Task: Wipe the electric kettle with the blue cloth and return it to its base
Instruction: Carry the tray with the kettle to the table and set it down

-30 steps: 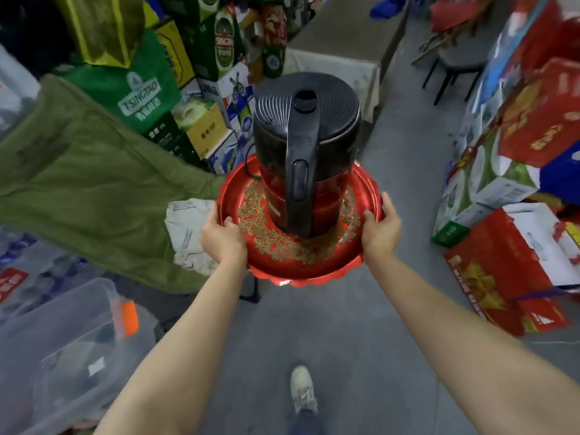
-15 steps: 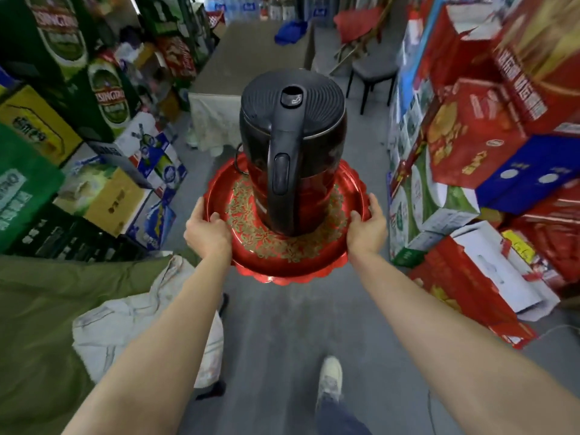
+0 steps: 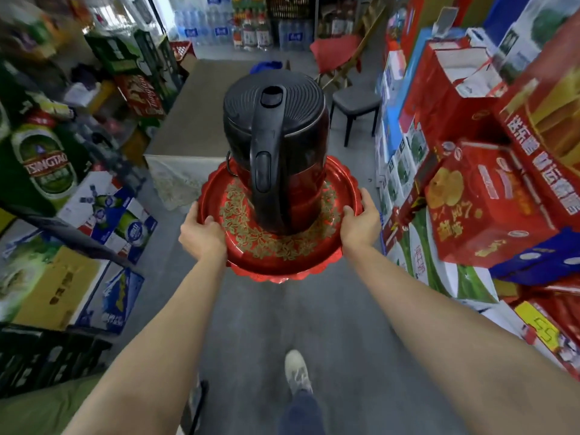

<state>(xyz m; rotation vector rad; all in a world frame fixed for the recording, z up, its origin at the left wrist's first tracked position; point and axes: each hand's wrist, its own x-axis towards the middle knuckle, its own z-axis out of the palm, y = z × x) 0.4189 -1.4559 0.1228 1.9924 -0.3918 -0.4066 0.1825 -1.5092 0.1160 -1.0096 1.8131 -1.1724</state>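
Observation:
An electric kettle (image 3: 276,142) with a black lid, black handle and red body stands upright in the middle of a round red tray (image 3: 282,259) with gold leaf pattern. My left hand (image 3: 201,235) grips the tray's left rim and my right hand (image 3: 361,222) grips its right rim, holding it in the air at chest height. The kettle's handle faces me. A blue cloth (image 3: 265,66) lies on the far end of a long table (image 3: 201,111) ahead, partly hidden behind the kettle. I cannot see the kettle's base under it.
A narrow grey floor aisle (image 3: 314,309) runs ahead. Stacked beer cartons (image 3: 47,171) line the left, red gift boxes (image 3: 483,202) the right. A dark stool (image 3: 356,105) and a red-draped chair (image 3: 339,48) stand beside the table. My foot (image 3: 296,370) is on the floor.
I have turned and walked along the aisle with the tray; the table and blue cloth are closer and now straight ahead. Both hands keep the same grip on the rim.

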